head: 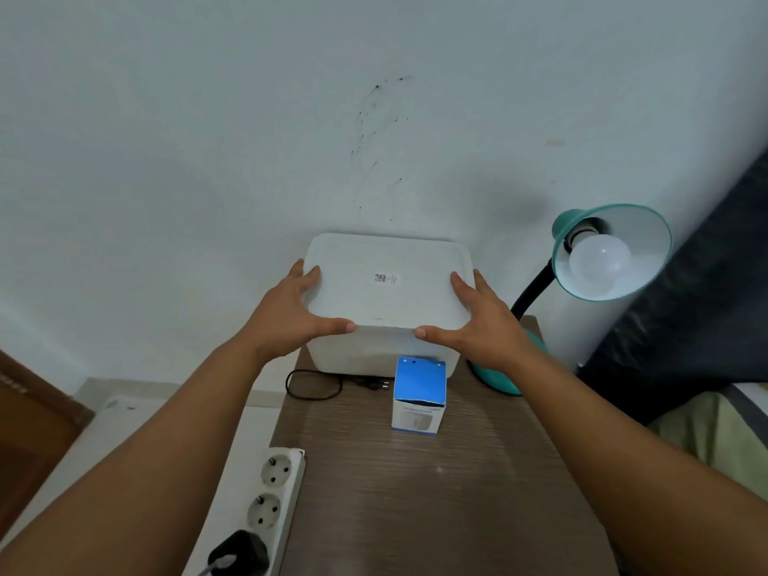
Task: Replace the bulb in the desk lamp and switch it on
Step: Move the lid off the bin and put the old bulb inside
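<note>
Ribbed white power strip (pixel 270 513), left hand (pixel 286 313), right hand (pixel 486 326) spread, gripping smooth rounded plastic box (pixel 386 280)

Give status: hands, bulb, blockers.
Left hand and right hand both grip the white box's lid. Bulb in lamp, unlit. Plug loose on table.
</note>
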`<state>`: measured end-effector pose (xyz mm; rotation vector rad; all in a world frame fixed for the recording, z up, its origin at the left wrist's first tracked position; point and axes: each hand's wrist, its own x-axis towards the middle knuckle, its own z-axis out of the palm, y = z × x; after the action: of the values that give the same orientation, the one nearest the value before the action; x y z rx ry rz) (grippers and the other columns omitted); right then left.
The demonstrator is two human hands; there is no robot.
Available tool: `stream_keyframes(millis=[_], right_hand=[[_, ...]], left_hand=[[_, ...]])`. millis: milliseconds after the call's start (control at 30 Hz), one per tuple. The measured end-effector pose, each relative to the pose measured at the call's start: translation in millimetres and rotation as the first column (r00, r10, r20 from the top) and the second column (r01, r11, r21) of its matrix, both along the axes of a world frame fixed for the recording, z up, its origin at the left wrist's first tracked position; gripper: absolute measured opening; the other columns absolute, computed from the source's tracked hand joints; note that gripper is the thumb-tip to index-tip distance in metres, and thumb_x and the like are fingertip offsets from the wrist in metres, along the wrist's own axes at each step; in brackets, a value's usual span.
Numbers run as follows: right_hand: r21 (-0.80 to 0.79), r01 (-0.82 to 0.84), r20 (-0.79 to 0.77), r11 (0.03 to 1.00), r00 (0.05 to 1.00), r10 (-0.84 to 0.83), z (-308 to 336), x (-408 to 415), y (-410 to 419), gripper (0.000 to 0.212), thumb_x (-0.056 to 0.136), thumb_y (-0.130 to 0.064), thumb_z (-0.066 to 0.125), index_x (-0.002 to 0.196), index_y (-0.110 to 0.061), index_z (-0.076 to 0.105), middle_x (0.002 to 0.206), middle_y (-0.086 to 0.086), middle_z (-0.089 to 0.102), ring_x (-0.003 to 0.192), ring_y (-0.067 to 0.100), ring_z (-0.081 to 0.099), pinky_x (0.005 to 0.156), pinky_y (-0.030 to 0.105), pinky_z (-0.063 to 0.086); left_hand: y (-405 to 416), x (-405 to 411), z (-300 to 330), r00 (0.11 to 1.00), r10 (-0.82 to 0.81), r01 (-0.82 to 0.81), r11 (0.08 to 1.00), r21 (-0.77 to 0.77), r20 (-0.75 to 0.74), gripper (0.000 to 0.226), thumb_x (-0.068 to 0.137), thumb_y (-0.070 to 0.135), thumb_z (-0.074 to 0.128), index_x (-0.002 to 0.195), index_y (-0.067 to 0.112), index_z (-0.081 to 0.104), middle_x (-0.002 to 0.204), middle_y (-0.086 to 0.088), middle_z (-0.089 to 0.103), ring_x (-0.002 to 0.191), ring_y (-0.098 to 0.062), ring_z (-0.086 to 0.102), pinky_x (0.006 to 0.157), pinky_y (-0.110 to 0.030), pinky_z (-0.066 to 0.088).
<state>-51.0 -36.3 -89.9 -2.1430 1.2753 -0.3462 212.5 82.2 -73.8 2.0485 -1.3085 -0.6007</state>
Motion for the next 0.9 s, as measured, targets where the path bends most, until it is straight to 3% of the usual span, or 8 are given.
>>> stream_keyframes(millis=[467,600,700,767,833,900], right_hand=[[0.057,0.003,-0.019,0.998,1.000,-0.002,-3,8,-4,0.126,0.056,-0.080,0.066,0.157,-0.032,0.008,0.166,-0.003,-0.004,0.152,0.020,0.010,0.120,0.041,0.019],[0.069,0.007,-0.025,0.998,1.000,-0.006,-6,7,-2,0.129,0.050,-0.084,0.062,0.157,-0.036,0.007,0.166,-0.003,-0.009,0.152,0.024,0.010,0.121,0.047,0.021],[-0.025,0.008,-0.054,1.000,0.998,-0.010,-7,2,1,0.130,0.048,-0.091,0.057,0.156,-0.036,0.009,0.166,-0.001,-0.009,0.152,0.025,0.004,0.121,0.052,0.018],[-0.158,0.050,-0.018,0.986,0.998,-0.054,-8,-3,9,0.121,0.055,-0.086,0.063,0.156,-0.035,0.017,0.167,-0.001,-0.002,0.152,0.024,0.004,0.121,0.049,0.016],[-0.319,0.144,0.156,0.937,0.983,-0.098,-7,-9,26,0.097,0.068,-0.068,0.073,0.150,-0.030,0.038,0.161,0.001,0.023,0.146,0.022,0.021,0.116,0.043,0.026],[-0.465,0.218,0.367,0.858,0.929,-0.037,-7,-13,46,0.058,0.081,-0.045,0.076,0.132,-0.022,0.058,0.133,0.000,0.052,0.121,0.012,0.044,0.102,0.037,0.042]], left_hand=[[-5,9,-12,0.999,0.003,-0.001,0.999,0.033,-0.043,0.117,0.065,0.045,0.090,0.158,0.018,0.023,0.165,0.010,0.011,0.149,-0.015,0.022,0.115,-0.032,0.026],[-3,9,-17,0.997,0.001,0.002,0.999,0.034,-0.073,0.124,0.065,0.050,0.088,0.160,0.024,0.012,0.166,0.011,0.003,0.151,-0.012,0.013,0.119,-0.035,0.021],[2,4,-16,0.999,-0.013,0.014,0.999,0.029,-0.037,0.125,0.068,0.052,0.086,0.160,0.024,0.006,0.167,0.009,0.001,0.152,-0.012,0.011,0.119,-0.033,0.018],[10,1,-16,1.000,-0.007,0.008,1.000,0.012,-0.027,0.121,0.071,0.052,0.083,0.160,0.023,0.005,0.166,0.009,0.002,0.151,-0.012,0.011,0.120,-0.033,0.018],[23,-3,-19,0.999,0.014,-0.015,0.999,-0.029,-0.037,0.117,0.075,0.052,0.081,0.160,0.023,0.006,0.166,0.009,0.005,0.151,-0.010,0.011,0.120,-0.031,0.016],[41,-8,-23,0.998,0.048,-0.051,0.996,-0.068,-0.050,0.111,0.079,0.050,0.079,0.160,0.023,0.008,0.166,0.009,0.009,0.151,-0.009,0.012,0.118,-0.028,0.016]])
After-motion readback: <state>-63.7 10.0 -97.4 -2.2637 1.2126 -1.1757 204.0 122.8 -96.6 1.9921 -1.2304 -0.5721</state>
